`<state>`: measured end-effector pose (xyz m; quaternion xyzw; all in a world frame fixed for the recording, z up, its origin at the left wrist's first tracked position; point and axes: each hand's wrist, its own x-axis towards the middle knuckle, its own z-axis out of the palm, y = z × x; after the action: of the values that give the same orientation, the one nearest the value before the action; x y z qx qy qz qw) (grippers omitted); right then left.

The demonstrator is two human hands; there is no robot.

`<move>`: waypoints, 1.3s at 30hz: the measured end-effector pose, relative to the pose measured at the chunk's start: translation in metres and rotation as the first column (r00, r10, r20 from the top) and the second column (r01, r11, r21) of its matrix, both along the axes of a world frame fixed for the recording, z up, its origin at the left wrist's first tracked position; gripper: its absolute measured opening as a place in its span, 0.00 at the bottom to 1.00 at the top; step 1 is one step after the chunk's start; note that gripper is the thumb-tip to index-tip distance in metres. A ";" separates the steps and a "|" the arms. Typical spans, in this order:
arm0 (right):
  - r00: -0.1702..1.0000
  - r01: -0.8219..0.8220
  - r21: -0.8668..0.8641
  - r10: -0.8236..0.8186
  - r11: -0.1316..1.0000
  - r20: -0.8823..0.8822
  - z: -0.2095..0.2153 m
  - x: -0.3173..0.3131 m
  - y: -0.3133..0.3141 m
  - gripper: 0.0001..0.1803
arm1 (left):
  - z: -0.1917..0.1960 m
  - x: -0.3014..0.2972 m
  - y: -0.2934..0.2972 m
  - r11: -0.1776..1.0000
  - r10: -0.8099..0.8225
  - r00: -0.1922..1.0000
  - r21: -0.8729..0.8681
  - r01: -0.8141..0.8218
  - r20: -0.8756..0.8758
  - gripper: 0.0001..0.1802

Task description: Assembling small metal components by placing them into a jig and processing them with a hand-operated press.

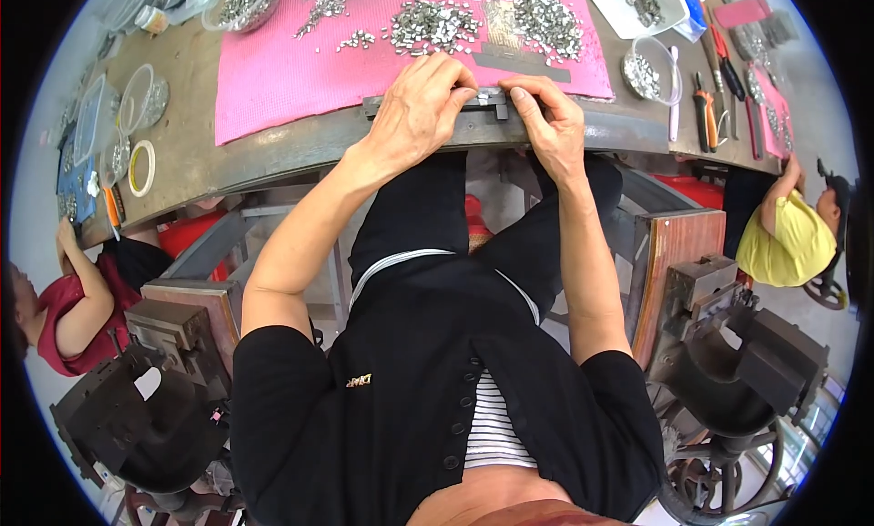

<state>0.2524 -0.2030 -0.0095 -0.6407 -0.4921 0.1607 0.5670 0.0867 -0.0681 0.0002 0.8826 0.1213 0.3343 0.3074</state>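
A dark metal bar fixture (503,113) lies along the front edge of the bench, at the edge of a pink mat (273,80). My left hand (414,107) rests over its left part, thumb and fingertips pinched together. Close to those fingertips, a small shiny metal piece (486,98) sits on the fixture. From the other side my right hand (551,121) reaches in, thumb and index finger closed near the fixture's right end. What each pinch holds is too small to make out. Beyond my hands lie piles of small silvery metal pieces (432,25) and a flat dark strip (521,66).
A clear tub of metal pieces (643,75) and orange-handled pliers (704,116) lie to the right. On the left are a tape roll (142,168) and clear containers (94,116). A person in yellow (787,239) sits right, another in dark red (82,317) left.
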 end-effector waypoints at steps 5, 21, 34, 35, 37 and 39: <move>1.000 0.013 0.005 -0.013 1.000 0.003 0.000 -0.002 -0.001 0.07 | 0.000 0.000 -0.002 0.998 -0.003 0.999 0.070 0.001 0.035 0.06; 0.995 0.053 -0.007 -0.052 0.999 0.090 0.005 -0.003 0.001 0.06 | 0.002 -0.003 -0.006 0.978 0.042 0.999 0.205 -0.045 0.020 0.08; 0.851 -0.035 -0.078 0.071 0.996 0.520 0.028 0.048 0.129 0.09 | 0.018 0.009 0.075 0.968 0.219 0.976 0.126 -0.218 0.008 0.06; 0.855 -0.029 -0.081 0.066 0.996 0.515 0.023 0.053 0.147 0.10 | 0.013 0.019 0.098 0.956 0.250 0.968 0.152 -0.249 0.013 0.07; 0.862 0.011 -0.090 0.036 0.996 0.505 0.010 0.059 0.178 0.13 | 0.004 0.037 0.129 0.919 0.366 0.928 0.185 -0.349 -0.066 0.10; 0.806 0.091 -0.129 0.003 0.987 0.592 0.004 0.056 0.191 0.13 | 0.001 0.048 0.140 0.903 0.408 0.906 0.196 -0.382 -0.115 0.13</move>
<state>0.3087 -0.0116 -0.0056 -0.7113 -0.6151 -0.0226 0.3394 0.1344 0.0721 0.0009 0.8856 0.2923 0.3298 0.1468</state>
